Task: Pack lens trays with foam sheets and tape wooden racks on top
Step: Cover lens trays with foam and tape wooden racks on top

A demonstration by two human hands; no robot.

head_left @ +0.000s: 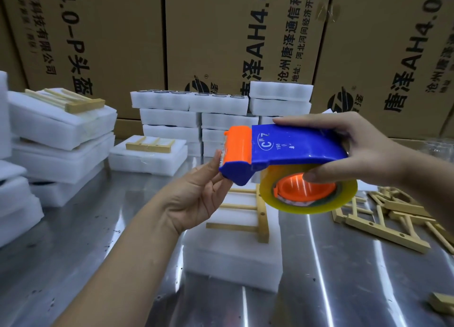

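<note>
Head view: at 3 o'clock the right hand (pixel 363 149) grips the tape dispenser (pixel 290 147). The left hand (pixel 196 196), fingers straight, touches its front end. Toward 6 o'clock, a wooden rack (pixel 245 218) lies on a foam pack (pixel 233 260).

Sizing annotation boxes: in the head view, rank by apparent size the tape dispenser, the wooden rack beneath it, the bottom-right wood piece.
1. tape dispenser (nearest camera, so inflated).
2. wooden rack.
3. wood piece, partly cropped.

Tall brown cardboard boxes (pixel 118 32) printed with black Chinese characters and "AH4.0" stand side by side along the far edge of a shiny, streaked metal table (pixel 344 277).
</note>
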